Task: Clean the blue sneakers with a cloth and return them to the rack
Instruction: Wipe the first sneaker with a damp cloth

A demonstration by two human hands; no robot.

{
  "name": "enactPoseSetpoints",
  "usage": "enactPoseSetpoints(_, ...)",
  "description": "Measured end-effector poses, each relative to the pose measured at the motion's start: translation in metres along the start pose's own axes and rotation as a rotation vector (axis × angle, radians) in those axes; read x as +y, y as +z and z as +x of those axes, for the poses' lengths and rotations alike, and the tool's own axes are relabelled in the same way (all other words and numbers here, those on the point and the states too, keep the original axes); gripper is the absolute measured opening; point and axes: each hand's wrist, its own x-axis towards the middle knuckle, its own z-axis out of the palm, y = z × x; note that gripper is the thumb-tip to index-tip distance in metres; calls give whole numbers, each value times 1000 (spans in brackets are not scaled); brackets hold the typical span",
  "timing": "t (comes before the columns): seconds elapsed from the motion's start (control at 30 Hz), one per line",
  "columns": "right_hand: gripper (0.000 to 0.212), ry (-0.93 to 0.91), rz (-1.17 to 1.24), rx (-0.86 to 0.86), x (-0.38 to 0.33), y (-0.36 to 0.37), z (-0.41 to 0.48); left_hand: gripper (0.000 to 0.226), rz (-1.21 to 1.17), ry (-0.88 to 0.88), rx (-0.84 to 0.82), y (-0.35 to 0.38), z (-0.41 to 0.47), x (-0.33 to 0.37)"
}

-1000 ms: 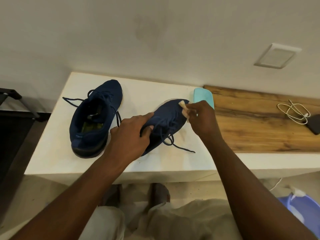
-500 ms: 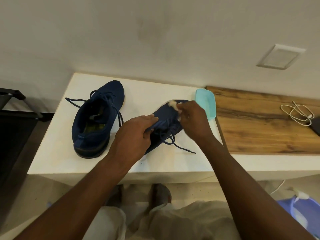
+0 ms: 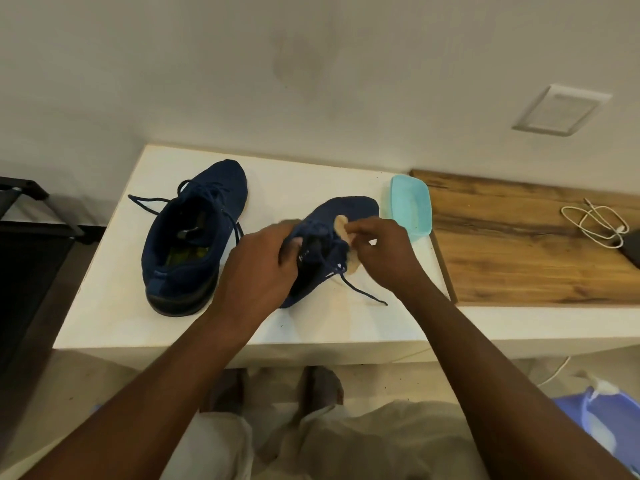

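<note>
Head view: a sneaker (image 3: pixel 349 209) is being gripped by the left hand (image 3: pixel 256 268) and wiped with a cloth (image 3: pixel 341 225) pinched in the right hand (image 3: pixel 384 252). Cleaning is apparently underway; racking is not yet being done.

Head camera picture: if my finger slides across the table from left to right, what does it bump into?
First the lone blue sneaker → left hand → cloth → right hand → teal dish → wooden board → white cable. The held sneaker spans both hands, so it is left out.

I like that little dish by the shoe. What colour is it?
The dish is light turquoise, seen best in the head view.
</note>
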Motion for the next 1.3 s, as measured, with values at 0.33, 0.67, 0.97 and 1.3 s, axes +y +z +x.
enactPoseSetpoints(0.33, 24, 300, 69, 91, 28, 20, 16, 21, 46, -182, -15, -6, 15, -9)
enactPoseSetpoints(0.67, 20, 7, 318, -44, -38, 50, -50, 23, 68, -192, -26, -3, 20, -15)
enactPoseSetpoints(0.97, 11, 283, 297, 216, -7, 34, -2, 19, 49, -182, -40, -4, 21, -18)
enactPoseSetpoints(1.3, 14, -22, 118, 231, -12, 38, 3, 24, 25, -198, -31, -5, 20, -18)
